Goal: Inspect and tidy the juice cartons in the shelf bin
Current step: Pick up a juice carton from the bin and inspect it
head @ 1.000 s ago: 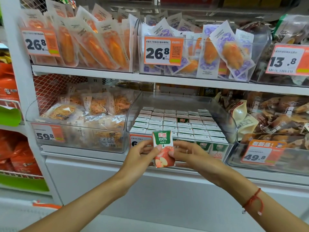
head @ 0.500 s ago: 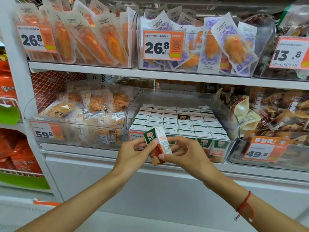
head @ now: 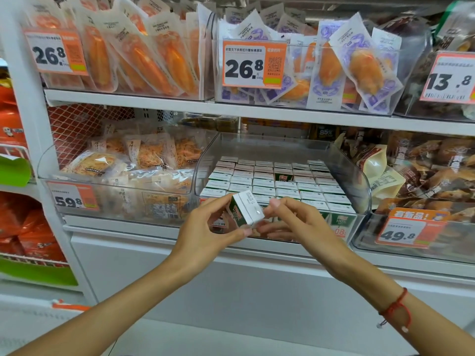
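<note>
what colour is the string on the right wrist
Red, a thin cord bracelet with a small pale bead, seen in the head view.

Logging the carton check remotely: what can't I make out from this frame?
- Held carton, head view: the white top's print is too small to read; its lower end is hidden by the left hand and right hand.
- Bin price tag: mostly hidden by the right hand.

upper shelf: clear bins of orange snack packs at 11 o'clock, purple-print packs at 1 o'clock | lower shelf: clear juice bin at centre, cartons upright in rows | bin of shredded-snack bags at 9 o'clock | bin of brown packs at 3 o'clock
</note>
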